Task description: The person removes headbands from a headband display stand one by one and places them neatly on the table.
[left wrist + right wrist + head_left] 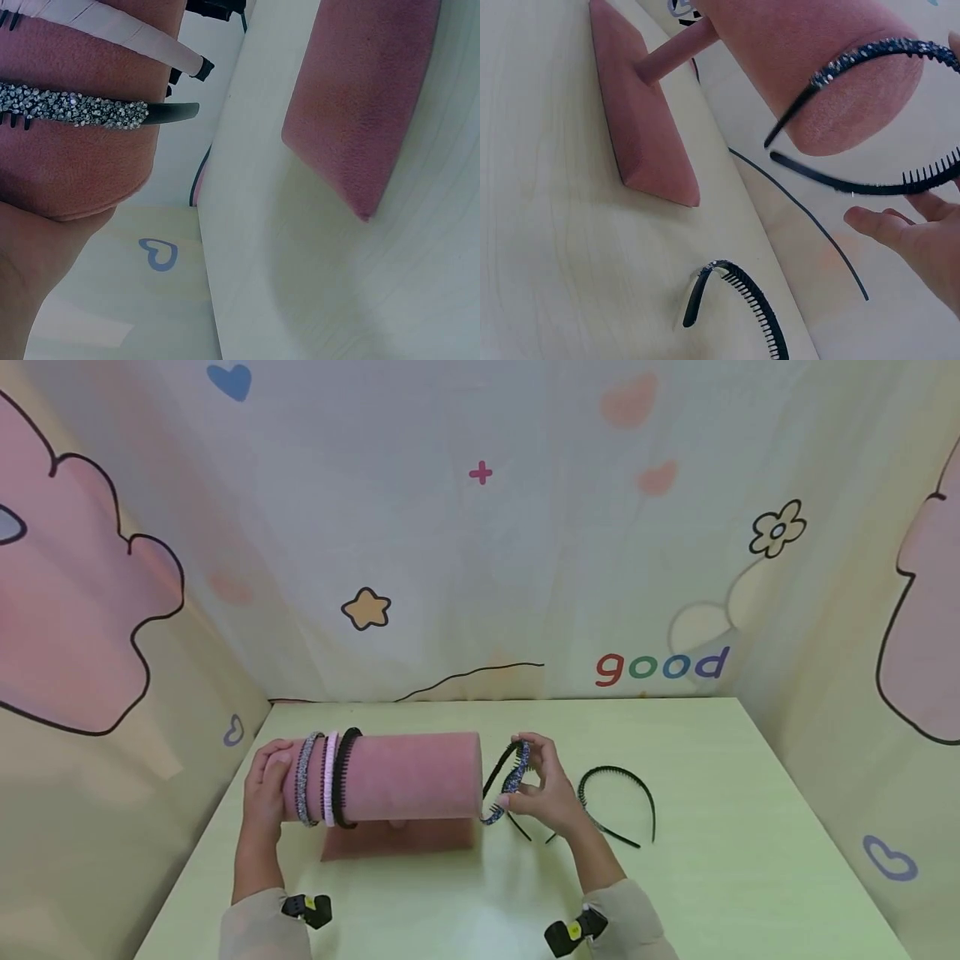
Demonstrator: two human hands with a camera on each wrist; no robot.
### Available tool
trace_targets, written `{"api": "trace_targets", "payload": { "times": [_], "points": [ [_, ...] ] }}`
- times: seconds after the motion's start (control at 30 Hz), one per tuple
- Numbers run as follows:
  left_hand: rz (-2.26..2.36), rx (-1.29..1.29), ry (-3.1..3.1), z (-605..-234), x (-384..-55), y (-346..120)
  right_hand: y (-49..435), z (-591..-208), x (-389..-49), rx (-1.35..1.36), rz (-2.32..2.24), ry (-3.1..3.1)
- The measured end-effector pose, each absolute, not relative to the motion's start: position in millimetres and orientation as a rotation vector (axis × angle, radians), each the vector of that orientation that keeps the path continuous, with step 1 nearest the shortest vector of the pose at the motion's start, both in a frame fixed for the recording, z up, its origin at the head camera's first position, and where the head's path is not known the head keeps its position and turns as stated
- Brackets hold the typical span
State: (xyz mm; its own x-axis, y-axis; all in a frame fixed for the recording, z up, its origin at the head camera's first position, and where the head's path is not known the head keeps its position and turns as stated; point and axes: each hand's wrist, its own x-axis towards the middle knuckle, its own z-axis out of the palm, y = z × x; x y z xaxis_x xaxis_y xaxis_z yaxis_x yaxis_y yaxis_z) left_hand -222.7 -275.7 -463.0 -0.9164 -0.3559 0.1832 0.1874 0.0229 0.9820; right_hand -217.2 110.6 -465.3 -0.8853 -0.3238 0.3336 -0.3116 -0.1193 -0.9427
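Observation:
A pink velvet headband stand [420, 777] has a horizontal roll on a post above a flat base [405, 841]. My left hand [264, 785] grips the roll's left end. Near that hand, a silver glittery headband [302, 781], a pale pink headband [328, 777] and a black toothed headband [342, 777] sit on the roll. At the other end, my right hand [546, 789] holds a dark blue sparkly headband [516, 772] between thumb and fingers. Its two tips point towards the roll and overlap its end face in the right wrist view.
A black headband [617, 770] lies on the pale table [750, 860] to the right of my right hand. Also on the tabletop, a toothed headband [761, 307] shows in the right wrist view. Patterned fabric walls [480, 552] enclose the table's back and sides.

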Motion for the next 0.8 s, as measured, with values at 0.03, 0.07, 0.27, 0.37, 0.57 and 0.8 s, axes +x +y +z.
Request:
{"api": "trace_targets", "payload": {
  "times": [0.03, 0.07, 0.27, 0.37, 0.57, 0.8],
  "points": [
    [-1.953, 0.161, -1.923, -463.3, -222.5, -275.5, 112.5, -466.1, -216.0, -0.746, -2.249, 2.083],
    [-1.953, 0.151, -1.920, -463.5, -222.5, -275.4, 114.1, -466.4, -214.7, -0.740, -2.282, 2.088],
    [-1.954, 0.153, -1.908, -464.1, -223.6, -276.1, 123.0, -464.9, -209.8, -0.512, -2.445, 2.171],
    [-1.955, 0.170, -1.906, -462.9, -223.0, -276.5, 127.9, -465.7, -209.9, -0.404, -2.519, 2.157],
    [-1.948, 0.177, -1.933, -455.6, -220.7, -273.5, 144.3, -473.8, -214.0, -0.228, -2.578, 2.195],
    [-1.937, 0.182, -1.943, -447.5, -213.3, -266.4, 167.0, -487.9, -214.1, 0.006, -2.588, 2.345]
  ]
}}
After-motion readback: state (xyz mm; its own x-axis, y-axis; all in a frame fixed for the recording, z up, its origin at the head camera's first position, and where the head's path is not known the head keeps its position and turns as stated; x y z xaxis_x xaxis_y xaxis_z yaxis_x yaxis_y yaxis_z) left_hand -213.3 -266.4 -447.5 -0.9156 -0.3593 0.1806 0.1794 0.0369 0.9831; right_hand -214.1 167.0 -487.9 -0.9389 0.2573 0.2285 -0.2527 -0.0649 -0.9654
